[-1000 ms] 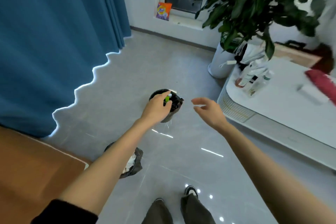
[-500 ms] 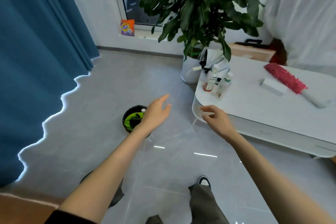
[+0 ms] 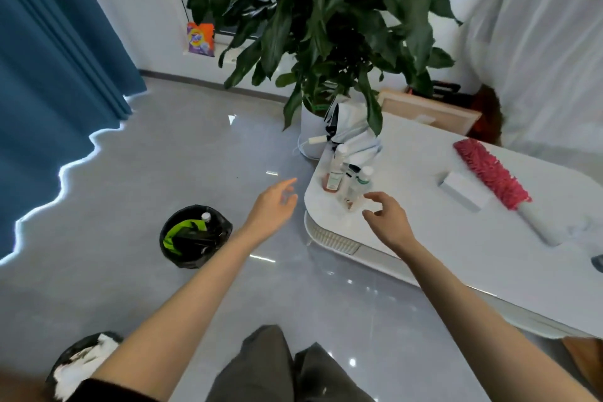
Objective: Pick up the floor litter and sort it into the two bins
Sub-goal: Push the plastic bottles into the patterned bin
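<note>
Above a bare grey floor (image 3: 137, 192) with no litter visible, the far bin (image 3: 195, 236), holding a bottle, sat left of and nearer the empty, open left hand (image 3: 272, 206); the right hand (image 3: 386, 217) hung loosely curled, empty, near bin (image 3: 83, 359) by the feet.

Two bare hands show, the left hand (image 3: 275, 206) and the right hand (image 3: 388, 220), both with fingers spread and holding nothing. Two bins lined with black bags stand on the floor: the far bin (image 3: 195, 236), which holds one capped bottle (image 3: 206, 216) and one green wrapper (image 3: 177, 232), and the near bin (image 3: 83, 361) with white paper in it. On the white table (image 3: 456, 254) stand about four small bottles (image 3: 346, 178) in a cluster, one red duster (image 3: 492, 178) and one white box (image 3: 465, 195). There is one potted plant (image 3: 329, 26), one orange detergent bag (image 3: 200, 39) and one blue curtain (image 3: 49, 59).
</note>
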`<state>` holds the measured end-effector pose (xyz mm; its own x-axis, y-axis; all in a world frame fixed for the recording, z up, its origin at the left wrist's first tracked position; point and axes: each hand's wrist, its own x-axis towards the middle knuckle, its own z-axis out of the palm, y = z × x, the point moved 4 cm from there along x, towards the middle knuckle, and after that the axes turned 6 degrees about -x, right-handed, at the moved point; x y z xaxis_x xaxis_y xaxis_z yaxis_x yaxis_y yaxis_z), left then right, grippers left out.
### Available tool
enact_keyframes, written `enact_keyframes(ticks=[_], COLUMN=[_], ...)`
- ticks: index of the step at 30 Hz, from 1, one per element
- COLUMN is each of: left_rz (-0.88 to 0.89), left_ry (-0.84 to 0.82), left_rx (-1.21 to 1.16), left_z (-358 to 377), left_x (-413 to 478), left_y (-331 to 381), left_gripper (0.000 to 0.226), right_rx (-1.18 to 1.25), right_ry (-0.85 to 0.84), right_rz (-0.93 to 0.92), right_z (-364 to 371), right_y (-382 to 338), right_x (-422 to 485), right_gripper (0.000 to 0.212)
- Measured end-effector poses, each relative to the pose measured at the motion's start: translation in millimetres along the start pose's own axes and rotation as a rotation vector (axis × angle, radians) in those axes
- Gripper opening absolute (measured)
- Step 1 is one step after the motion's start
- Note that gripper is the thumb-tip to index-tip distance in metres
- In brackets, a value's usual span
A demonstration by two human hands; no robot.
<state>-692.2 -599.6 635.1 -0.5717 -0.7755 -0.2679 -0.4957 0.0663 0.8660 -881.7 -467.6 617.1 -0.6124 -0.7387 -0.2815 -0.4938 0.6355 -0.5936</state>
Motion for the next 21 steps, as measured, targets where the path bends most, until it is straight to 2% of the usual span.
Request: enact_keyframes(ticks=[4, 10, 17, 21], left_rz=[-0.040, -0.091, -0.151, -0.162], left_ry=[-0.006, -0.103, -0.153, -0.207], left_rx=[-0.057, -0.008, 0.051, 0.108], left_z=[30.3, 66.0, 76.3, 92.7], left_x=[63.0, 157.3, 258.2, 300.1], left_y=[7.0, -2.3, -13.1, -20.5], left_gripper=[0.041, 0.041, 0.043, 0.049], right_rx=[-0.029, -0.108, -0.211, -0.314], right_ry=[0.005, -0.053, -0.224, -0.325], right_rz=[0.052, 0.068, 0.133, 0.119], right_z=[-17.8, -9.8, 18.2, 33.4], right_y=[25.7, 45.5, 66.3, 80.3], right_x=[65.9, 164.4, 251.3, 279.6], right_gripper=[0.041, 0.047, 0.056, 0.055])
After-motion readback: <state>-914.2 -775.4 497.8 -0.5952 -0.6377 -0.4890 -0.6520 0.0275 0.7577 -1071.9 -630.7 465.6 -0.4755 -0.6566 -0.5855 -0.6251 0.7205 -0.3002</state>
